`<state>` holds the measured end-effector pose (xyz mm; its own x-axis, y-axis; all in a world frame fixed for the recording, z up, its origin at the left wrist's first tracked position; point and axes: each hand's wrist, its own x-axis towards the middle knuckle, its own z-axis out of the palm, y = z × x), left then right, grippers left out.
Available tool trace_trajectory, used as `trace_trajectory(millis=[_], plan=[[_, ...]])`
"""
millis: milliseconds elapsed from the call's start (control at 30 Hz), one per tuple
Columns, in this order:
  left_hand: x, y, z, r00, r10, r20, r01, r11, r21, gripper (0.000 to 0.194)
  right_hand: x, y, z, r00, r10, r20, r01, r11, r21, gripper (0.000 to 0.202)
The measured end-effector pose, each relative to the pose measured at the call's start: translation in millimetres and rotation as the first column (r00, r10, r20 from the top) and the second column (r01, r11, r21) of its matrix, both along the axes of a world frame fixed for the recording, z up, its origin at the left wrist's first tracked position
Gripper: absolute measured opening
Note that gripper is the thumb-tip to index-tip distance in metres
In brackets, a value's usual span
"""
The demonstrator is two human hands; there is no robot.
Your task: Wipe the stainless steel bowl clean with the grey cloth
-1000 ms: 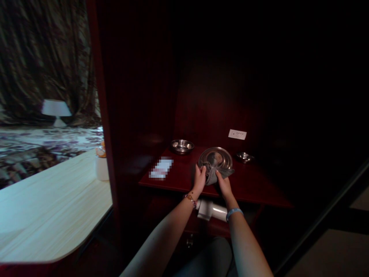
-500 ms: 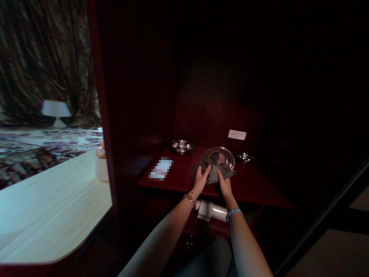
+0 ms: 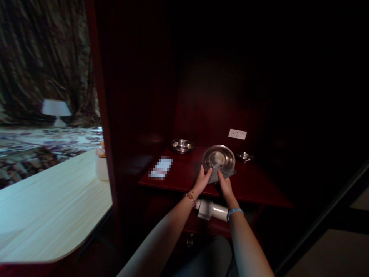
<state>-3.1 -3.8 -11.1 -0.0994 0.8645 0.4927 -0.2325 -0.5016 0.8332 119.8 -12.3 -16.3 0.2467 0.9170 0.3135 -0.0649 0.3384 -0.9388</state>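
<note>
A round metal plate [image 3: 219,156] is tilted up above the dark red shelf [image 3: 184,181], its shiny inner side facing me. My left hand [image 3: 203,177] grips its lower left edge, thumb on top. My right hand [image 3: 225,182] holds the lower right edge through a grey cloth [image 3: 215,176], which is bunched between both hands with a corner sticking out to the right. The fingers beneath the plate are hidden. One metal bowl [image 3: 182,146] rests at the back left, and a smaller metal dish [image 3: 245,157] sits to the right of the plate.
A blurred white item [image 3: 162,168] lies on the shelf's left part. A white socket [image 3: 237,134] is on the back panel. Below the shelf is a white cylindrical object [image 3: 219,211]. Left of the partition, a pale table [image 3: 52,204] bears a white jar [image 3: 101,168].
The held plate has tilted slightly, and the dark reflection on its inner face has turned pale. Both hands keep their hold, almost in the same place.
</note>
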Motion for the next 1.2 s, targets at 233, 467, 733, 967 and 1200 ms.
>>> trace_trajectory(millis=[233, 467, 733, 967, 1200], plan=[[-0.4, -1.2, 0.0, 0.995, 0.069, -0.076, -0.069, 0.998, 0.000, 0.044, 1.8, 5.2, -5.1, 1.000, -0.013, 0.025, 0.012, 1.000, 0.011, 0.056], [-0.8, -5.7, 3.1, 0.989, 0.121, -0.087, -0.122, 0.992, -0.013, 0.052, 2.7, 7.7, -7.4, 0.998, -0.011, 0.069, 0.010, 1.000, 0.020, 0.054], [-1.5, -6.2, 3.6, 0.974, 0.222, -0.054, -0.226, 0.971, -0.080, 0.051, 0.5, 7.2, -4.5, 0.994, 0.023, 0.107, -0.028, 0.999, 0.047, 0.053], [-5.2, -3.5, 7.3, 0.935, 0.349, 0.056, -0.348, 0.937, -0.027, 0.050, -0.4, 10.9, -7.3, 0.990, 0.031, 0.138, -0.039, 0.998, 0.058, 0.055], [-6.9, -0.7, 3.2, 0.946, 0.323, -0.035, -0.324, 0.944, -0.055, 0.038, 1.8, 11.7, -7.6, 0.993, 0.014, 0.118, -0.020, 0.999, 0.051, 0.053]])
